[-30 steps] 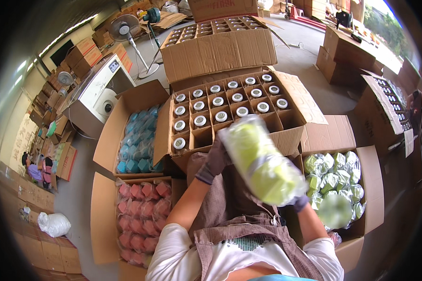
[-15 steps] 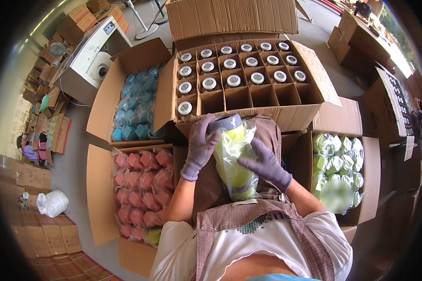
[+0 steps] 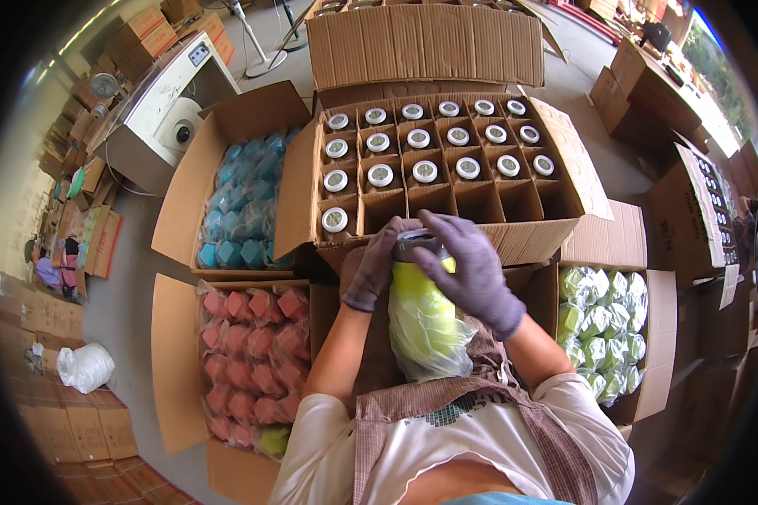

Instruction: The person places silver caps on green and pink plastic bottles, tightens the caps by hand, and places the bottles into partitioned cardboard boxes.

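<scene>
A lime-green cylindrical container [image 3: 421, 307] with a dark grey top [image 3: 414, 245] stands nearly upright in front of my body. Clear plastic wrap [image 3: 434, 353] hangs loose around its lower part. My left hand [image 3: 377, 268], in a purple-grey glove, is closed around the upper left side. Over the top from the right bends my gloved right hand [image 3: 473, 268], its fingers at the grey rim and its thumb in front. Just beyond both hands is a divided carton [image 3: 526, 236] holding rows of jars with white-rimmed lids [image 3: 425, 172]; the front row has one jar at its left end.
To the left are a carton of wrapped blue pieces [image 3: 244, 202] and a carton of wrapped red pieces [image 3: 253, 353]. At right sits a carton of wrapped light-green pieces [image 3: 602, 328]. A white machine [image 3: 173, 109] stands at far left. Another carton of jars [image 3: 707, 202] is at far right.
My right hand has risen from the container's side to its grey top. The container stands more upright, and its plastic sits lower. The surrounding cartons appear slightly lower in view.
</scene>
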The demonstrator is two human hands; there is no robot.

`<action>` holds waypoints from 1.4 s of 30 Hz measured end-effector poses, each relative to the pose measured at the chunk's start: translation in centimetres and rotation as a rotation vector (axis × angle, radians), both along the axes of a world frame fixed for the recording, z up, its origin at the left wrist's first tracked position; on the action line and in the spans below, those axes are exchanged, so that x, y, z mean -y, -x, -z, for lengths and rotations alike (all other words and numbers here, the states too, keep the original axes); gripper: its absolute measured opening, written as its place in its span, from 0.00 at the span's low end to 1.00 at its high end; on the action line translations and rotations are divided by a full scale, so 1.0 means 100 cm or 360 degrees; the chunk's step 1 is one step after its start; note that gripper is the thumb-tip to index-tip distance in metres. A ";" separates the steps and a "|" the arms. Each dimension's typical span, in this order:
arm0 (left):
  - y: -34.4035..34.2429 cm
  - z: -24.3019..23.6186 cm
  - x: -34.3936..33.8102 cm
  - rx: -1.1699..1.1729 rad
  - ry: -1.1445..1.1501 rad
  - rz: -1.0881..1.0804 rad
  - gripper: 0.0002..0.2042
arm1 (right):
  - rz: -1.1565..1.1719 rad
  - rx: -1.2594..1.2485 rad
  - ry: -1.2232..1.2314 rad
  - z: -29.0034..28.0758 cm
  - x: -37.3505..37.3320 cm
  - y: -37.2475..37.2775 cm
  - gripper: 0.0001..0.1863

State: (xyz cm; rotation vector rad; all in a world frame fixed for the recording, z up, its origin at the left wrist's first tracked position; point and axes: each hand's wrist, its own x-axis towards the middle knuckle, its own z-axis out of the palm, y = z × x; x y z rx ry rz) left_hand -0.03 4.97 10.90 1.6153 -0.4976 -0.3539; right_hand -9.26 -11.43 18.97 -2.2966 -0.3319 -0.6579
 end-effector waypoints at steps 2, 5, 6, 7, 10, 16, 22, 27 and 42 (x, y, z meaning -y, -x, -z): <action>0.005 0.015 -0.004 -0.0175 0.0351 -0.0043 0.23 | 0.0120 -0.0060 0.0428 0.023 -0.032 -0.012 0.38; 0.013 0.030 -0.023 0.0255 -0.0069 -0.0157 0.23 | -0.0208 -0.0078 0.0059 0.047 -0.014 -0.019 0.35; 0.030 0.001 -0.017 0.0465 -0.0173 -0.0266 0.23 | -0.0401 -0.0256 -0.0412 0.070 0.005 -0.028 0.34; 0.036 -0.014 -0.021 0.0982 -0.0434 -0.0272 0.24 | -0.0625 -0.0452 -0.0868 0.092 0.022 -0.037 0.32; 0.037 -0.038 -0.021 0.1171 -0.0562 -0.0328 0.15 | -0.0978 -0.1121 -0.1568 0.101 0.052 -0.045 0.30; -0.034 0.031 -0.008 -0.0692 0.0886 0.0200 0.24 | -0.0347 -0.0102 0.0050 0.011 -0.021 -0.027 0.28; 0.032 -0.054 -0.019 0.0841 -0.0122 -0.0031 0.21 | -0.0800 -0.0791 -0.1527 0.095 0.044 -0.042 0.25; -0.007 0.003 -0.014 -0.0387 0.0750 0.0109 0.28 | -0.0535 -0.0098 -0.0335 0.010 -0.001 -0.028 0.28; 0.030 -0.035 -0.025 0.0893 -0.0131 -0.0240 0.21 | -0.0627 -0.0479 -0.0885 0.072 0.054 -0.027 0.28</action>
